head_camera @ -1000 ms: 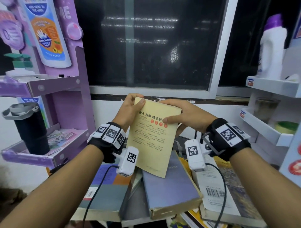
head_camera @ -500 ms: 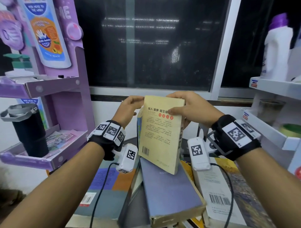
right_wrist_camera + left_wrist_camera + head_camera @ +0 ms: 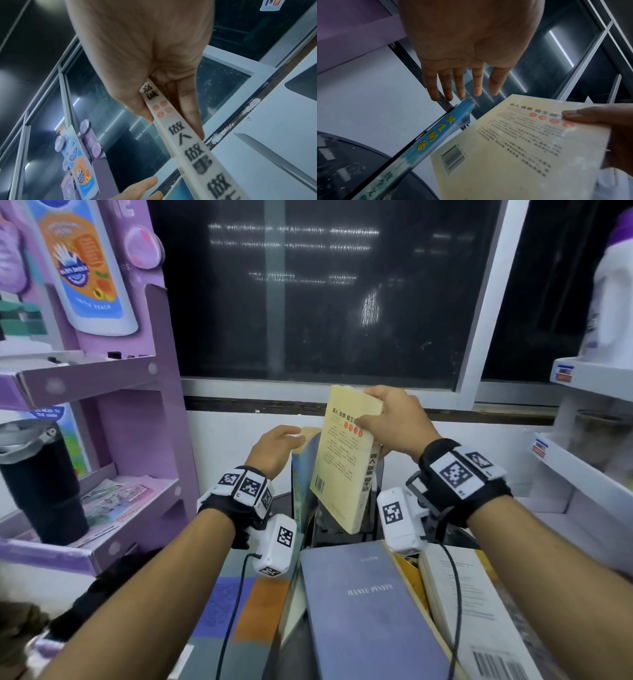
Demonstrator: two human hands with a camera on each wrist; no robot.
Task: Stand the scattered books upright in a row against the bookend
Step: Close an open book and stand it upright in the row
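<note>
Pinching the yellow book (image 3: 346, 460) alone now in the right hand (image 3: 397, 422) grip, left hand (image 3: 274, 450) freed, fingers straight, steadying the upright blue book (image 3: 303, 474), ready for slotting alongside.

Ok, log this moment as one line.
right hand grips yellow book, upright, off the table | left hand open, fingertips at blue book top | purple book lying flat

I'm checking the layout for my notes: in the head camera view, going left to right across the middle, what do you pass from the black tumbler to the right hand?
Black tumbler → purple shelf unit → left hand → blue book → yellow book → right hand.
</note>
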